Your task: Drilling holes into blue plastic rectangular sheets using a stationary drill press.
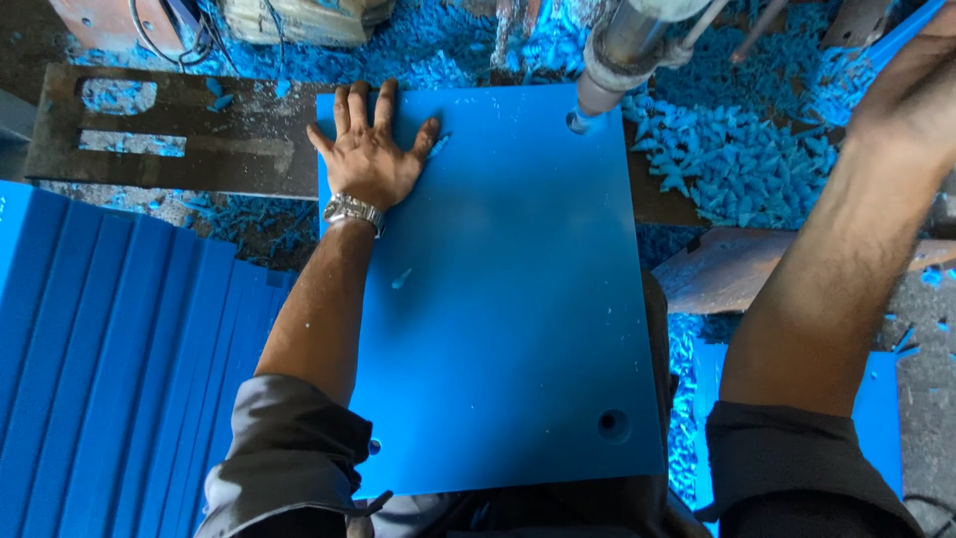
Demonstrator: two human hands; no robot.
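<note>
A large blue plastic sheet (508, 299) lies flat on the work surface. My left hand (370, 149) presses palm-down on its far left corner, fingers spread, a metal watch on the wrist. A drill spindle (612, 60) comes down onto the sheet's far right corner. My right hand (911, 90) is raised at the upper right edge of view, blurred and partly cut off; what it grips is hidden. A drilled hole (613, 425) shows near the sheet's near right corner.
Several stacked blue sheets (119, 369) lie at the left. Blue plastic shavings (737, 159) pile up right of the spindle and behind the sheet. A dark metal plate with cutouts (189, 139) lies at the back left. A rusty plate (727, 269) sits at right.
</note>
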